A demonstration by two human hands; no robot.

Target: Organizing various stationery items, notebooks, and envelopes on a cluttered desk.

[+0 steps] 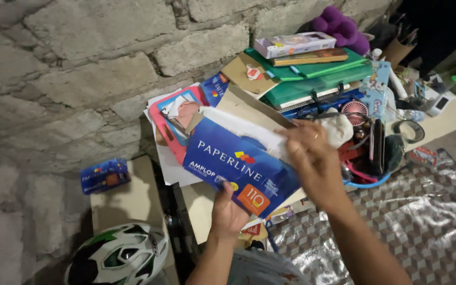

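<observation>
The blue box (238, 163) is a flat envelope package, open at its upper end, with white envelopes (244, 129) standing out of the opening. Its face is deep blue with white lettering, a small coloured emblem and an orange patch near the lower corner. It is held up in the air in front of a heap of stationery, low against the block wall (80, 79). Its long axis runs on a slant from upper left to lower right, the open end toward the upper right and the orange corner nearest the person.

The left hand (227, 211) grips the box from below at its lower edge, fingers curled shut on it. The right hand (312, 158) is at the box's upper right end, fingers closed narrowly on the white envelopes there; whether it also pinches the box flap I cannot tell.

Behind the box lie a pink frame (172, 124), white sheets and a brown envelope (249, 103). Above these sits a stack of green folders (312, 79) carrying a long pale box (294, 44) and a brown one. A purple plush toy (339, 26) lies against the wall. A blue-rimmed basket (368, 182) just right of the right hand holds cables, a small fan and dark odds and ends. A second, smaller blue box (104, 176) rests on cardboard (133, 200) at left, with a white and green helmet (117, 256) below it. A shiny patterned mat (423, 211) covers the floor at right.
</observation>
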